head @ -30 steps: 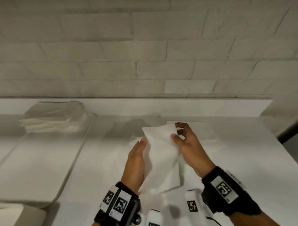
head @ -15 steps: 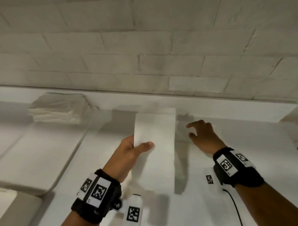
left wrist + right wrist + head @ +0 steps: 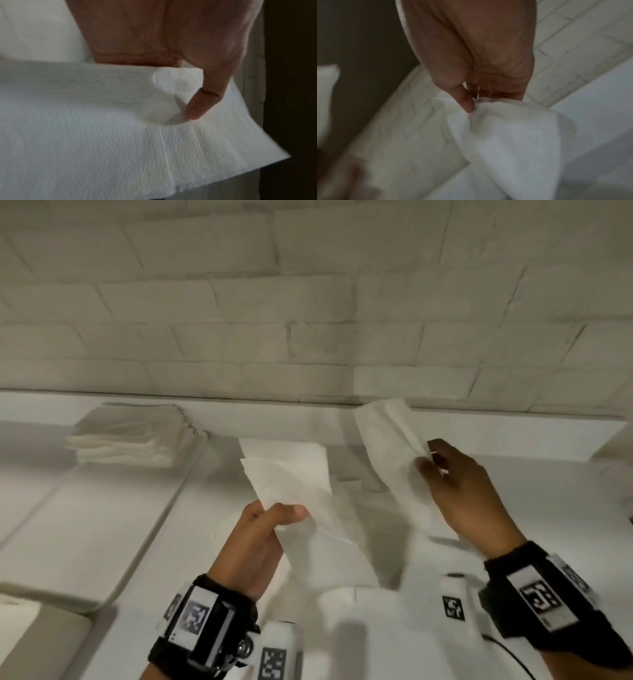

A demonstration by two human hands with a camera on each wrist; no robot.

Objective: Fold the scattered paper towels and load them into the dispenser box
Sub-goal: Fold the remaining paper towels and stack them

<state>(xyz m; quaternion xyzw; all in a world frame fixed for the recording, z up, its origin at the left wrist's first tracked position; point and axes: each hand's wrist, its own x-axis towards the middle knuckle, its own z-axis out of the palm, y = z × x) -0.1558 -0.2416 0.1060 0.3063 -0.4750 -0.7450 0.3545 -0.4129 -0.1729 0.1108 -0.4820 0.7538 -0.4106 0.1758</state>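
My left hand (image 3: 274,518) pinches a folded white paper towel (image 3: 291,474) between thumb and fingers and holds it above the white table; the left wrist view shows the thumb pressed into the folded towel (image 3: 120,121). My right hand (image 3: 435,463) pinches a second, unfolded paper towel (image 3: 390,446), which hangs lifted off the table at the right; in the right wrist view the loose sheet (image 3: 513,135) droops below the fingertips. A stack of folded towels (image 3: 130,436) lies at the far left. No dispenser box is clearly visible.
A white brick wall (image 3: 308,302) runs behind the table, with a raised white ledge (image 3: 274,419) along its foot. A white tray-like panel (image 3: 85,525) lies on the left under the stack. Marker blocks (image 3: 452,604) and a black cable (image 3: 507,652) sit near my wrists.
My left hand kept the folded towel and tilted it. My right hand, empty and reaching half a second ago, has picked up a new sheet at the right and lifted it.
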